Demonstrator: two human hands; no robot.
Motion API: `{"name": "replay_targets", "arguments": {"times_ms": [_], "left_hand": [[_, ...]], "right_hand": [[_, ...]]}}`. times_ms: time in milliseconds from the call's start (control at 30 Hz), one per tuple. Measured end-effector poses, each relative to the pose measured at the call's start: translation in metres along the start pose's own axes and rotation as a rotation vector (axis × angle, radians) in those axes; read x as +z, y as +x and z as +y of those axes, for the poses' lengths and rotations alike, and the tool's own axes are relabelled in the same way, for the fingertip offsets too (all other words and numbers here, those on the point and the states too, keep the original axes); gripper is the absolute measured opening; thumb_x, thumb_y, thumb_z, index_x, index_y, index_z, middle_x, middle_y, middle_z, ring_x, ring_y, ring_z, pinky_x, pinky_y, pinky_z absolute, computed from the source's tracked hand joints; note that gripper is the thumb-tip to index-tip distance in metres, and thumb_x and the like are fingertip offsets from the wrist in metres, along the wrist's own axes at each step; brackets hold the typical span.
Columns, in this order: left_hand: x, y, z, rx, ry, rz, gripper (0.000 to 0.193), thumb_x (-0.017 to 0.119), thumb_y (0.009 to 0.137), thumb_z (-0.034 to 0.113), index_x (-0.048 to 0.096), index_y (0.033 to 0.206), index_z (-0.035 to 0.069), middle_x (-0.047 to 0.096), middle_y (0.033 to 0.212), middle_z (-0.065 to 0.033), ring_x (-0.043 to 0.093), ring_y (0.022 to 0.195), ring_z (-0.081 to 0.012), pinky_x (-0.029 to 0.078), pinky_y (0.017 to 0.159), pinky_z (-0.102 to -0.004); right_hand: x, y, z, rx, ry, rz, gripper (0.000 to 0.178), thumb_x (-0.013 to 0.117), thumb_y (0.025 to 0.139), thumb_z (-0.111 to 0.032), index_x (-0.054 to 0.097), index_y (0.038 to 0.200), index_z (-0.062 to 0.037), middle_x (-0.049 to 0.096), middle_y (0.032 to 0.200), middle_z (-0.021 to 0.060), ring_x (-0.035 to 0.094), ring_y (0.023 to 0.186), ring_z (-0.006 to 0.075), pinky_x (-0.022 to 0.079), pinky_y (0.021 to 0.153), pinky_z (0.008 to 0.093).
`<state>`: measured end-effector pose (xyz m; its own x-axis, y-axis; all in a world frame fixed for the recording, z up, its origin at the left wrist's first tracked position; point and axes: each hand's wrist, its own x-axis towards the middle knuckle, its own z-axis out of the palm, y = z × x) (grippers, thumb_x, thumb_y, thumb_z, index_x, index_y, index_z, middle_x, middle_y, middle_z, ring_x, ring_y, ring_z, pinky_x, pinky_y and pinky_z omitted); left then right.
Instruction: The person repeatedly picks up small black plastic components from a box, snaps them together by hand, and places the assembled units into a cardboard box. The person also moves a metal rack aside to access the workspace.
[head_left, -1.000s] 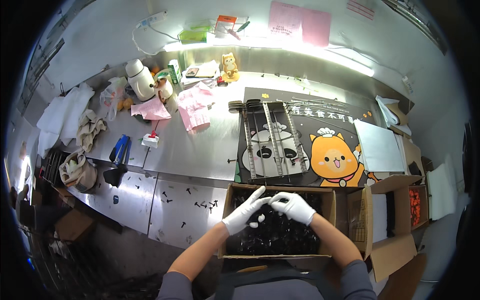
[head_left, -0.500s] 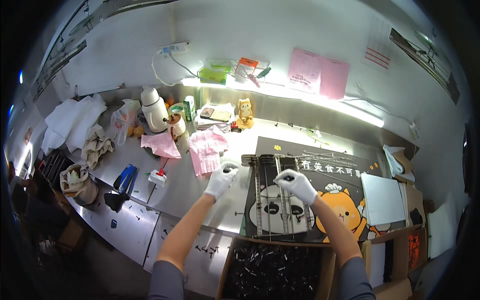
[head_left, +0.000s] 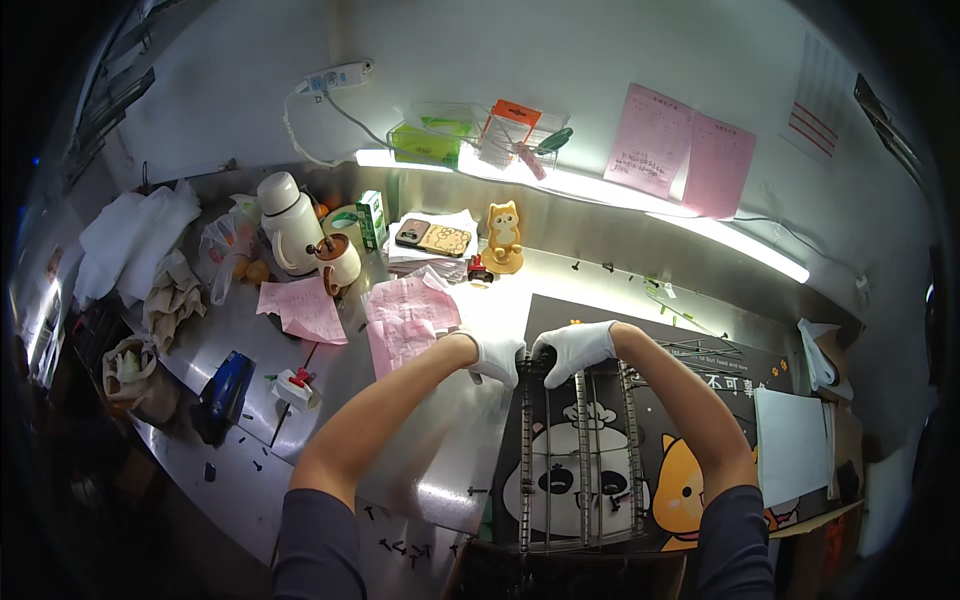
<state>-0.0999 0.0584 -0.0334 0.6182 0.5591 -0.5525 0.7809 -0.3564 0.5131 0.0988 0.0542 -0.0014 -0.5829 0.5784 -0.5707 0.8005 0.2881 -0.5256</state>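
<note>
Head view: left hand and right hand seemingly work the metal rack toward the back edge of the desk, grip closure indistinct, next move likely wanting careful alignment.

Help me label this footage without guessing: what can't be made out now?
- Head view: whether the left hand and right hand grip anything at the metal rack; the hands themselves hide it.
- Head view: most contents of the cardboard box; shadow and the lower edge hide them.
- Head view: exact shapes of the scattered dark pieces; too small.

Metal rack, glossy metal tabletop
</note>
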Motion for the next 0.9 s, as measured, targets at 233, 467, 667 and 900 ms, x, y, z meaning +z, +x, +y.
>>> {"name": "replay_targets", "arguments": {"times_ms": [233, 467, 667, 900], "left_hand": [[0.050, 0.036, -0.052, 0.402, 0.262, 0.691, 0.021, 0.061, 0.081, 0.020, 0.057, 0.096, 0.006, 0.067, 0.078, -0.0160, 0.068, 0.071, -0.0330, 0.053, 0.063, -0.0409], [0.071, 0.012, -0.013, 0.089, -0.069, 0.792, 0.022, 0.061, 0.080, 0.019, 0.062, 0.101, 0.011, 0.067, 0.087, -0.0205, 0.065, 0.083, -0.0395, 0.052, 0.073, -0.0447], [0.114, 0.023, 0.008, -0.042, -1.226, 0.777, 0.022, 0.065, 0.074, 0.001, 0.058, 0.094, 0.006, 0.060, 0.079, -0.0019, 0.058, 0.064, -0.0112, 0.047, 0.046, -0.0246], [0.122, 0.000, -0.002, -0.004, -1.708, 0.679, 0.020, 0.066, 0.080, 0.003, 0.056, 0.089, 0.018, 0.055, 0.077, 0.0011, 0.050, 0.065, -0.0094, 0.036, 0.043, -0.0228]], "right_hand": [[0.002, 0.006, -0.030, 0.058, -0.065, 0.010, 0.051, 0.071, 0.071, -0.027, 0.062, 0.115, -0.0031, 0.067, 0.091, 0.0093, 0.064, 0.076, 0.0191, 0.053, 0.068, 0.0305], [0.026, 0.009, -0.038, 0.190, -0.384, 0.153, 0.032, 0.057, 0.072, -0.022, 0.071, 0.094, -0.0033, 0.071, 0.090, 0.0184, 0.070, 0.073, 0.0316, 0.057, 0.068, 0.0353], [0.123, 0.015, -0.015, 0.187, 0.007, 1.033, 0.023, 0.063, 0.079, -0.022, 0.067, 0.096, -0.0090, 0.069, 0.082, 0.0190, 0.069, 0.079, 0.0339, 0.054, 0.075, 0.0407], [0.082, -0.033, 0.004, -0.028, 1.145, 0.688, 0.027, 0.065, 0.083, -0.002, 0.056, 0.107, -0.0069, 0.064, 0.093, 0.0065, 0.066, 0.078, 0.0153, 0.059, 0.060, 0.0253]]}}
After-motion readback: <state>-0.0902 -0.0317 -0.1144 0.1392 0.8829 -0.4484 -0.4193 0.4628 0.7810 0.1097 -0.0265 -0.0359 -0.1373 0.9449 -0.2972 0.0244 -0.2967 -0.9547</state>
